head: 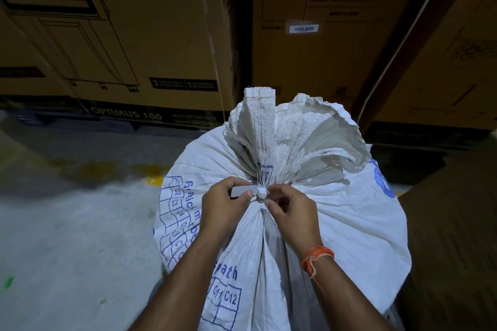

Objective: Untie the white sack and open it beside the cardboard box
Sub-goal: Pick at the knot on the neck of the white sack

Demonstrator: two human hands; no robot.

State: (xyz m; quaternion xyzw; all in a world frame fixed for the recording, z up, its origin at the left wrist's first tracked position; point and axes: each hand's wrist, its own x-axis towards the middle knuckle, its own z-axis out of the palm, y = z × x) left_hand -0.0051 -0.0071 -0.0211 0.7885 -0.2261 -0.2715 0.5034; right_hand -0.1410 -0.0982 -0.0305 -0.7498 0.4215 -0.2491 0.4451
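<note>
— What's the person up to, from where you stand?

— Nearest me, two bare forearms reach in, the right one with an orange thread bracelet [317, 256] at the wrist. Both hands are working at the neck of the white sack [336, 223], which stands upright on the floor [67, 223]

— Holding anything?

— The left hand [224, 204] has its fingers curled round a flat white tag [241, 191], thumb pressed on it. The right hand [291, 208] pinches with narrow fingertips at the small white knot [261, 193], right where the cloth bunches

— So it's still tied?

— I'd say so. The neck is cinched tight, and the loose top [295, 126] fans up above it, pleated but not spread. This looks like the untying step, barely begun

— What would the next move need?

— My guess: find the free end, or whatever catch that tag belongs to, and work it loose while the other hand steadies the neck. I can't tell whether it's string or a plastic seal; a seal may not give to fingers alone

— And the box?

— A brown cardboard box [457, 236] sits just beside the sack on its right, so the sack seems placed already. Farther off, tall printed cartons [161, 35] line the back, one with a barcode label [305, 28], and a faded yellow mark [153, 180] shows on the floor left of the sack
</note>
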